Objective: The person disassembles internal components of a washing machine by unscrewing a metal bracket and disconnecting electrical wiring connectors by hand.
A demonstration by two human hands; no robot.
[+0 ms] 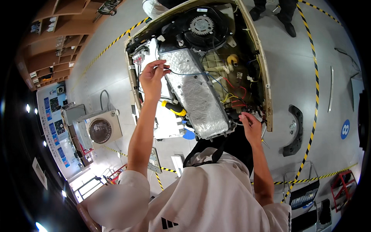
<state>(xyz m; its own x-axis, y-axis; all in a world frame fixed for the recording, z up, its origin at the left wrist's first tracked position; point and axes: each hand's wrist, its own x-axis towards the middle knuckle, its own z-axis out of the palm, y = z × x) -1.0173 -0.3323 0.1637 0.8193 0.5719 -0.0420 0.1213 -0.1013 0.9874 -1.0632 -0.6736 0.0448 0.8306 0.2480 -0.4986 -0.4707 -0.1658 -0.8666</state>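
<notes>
Wire [187,74], blue, is pinched by the left hand [152,77] near the left edge of the casing [264,73]; the right hand [252,127], hold unclear, is by its near-right corner.

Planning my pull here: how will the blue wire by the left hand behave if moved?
The blue wire is likely floppy, bending as it crosses the silver casing from the left hand. Thin, so probably light. It might snag near the red wires.

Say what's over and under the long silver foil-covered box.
A blue wire, running from the left hand, crosses over the silver box; whether it touches is unclear. The box hides whatever lies underneath.
</notes>
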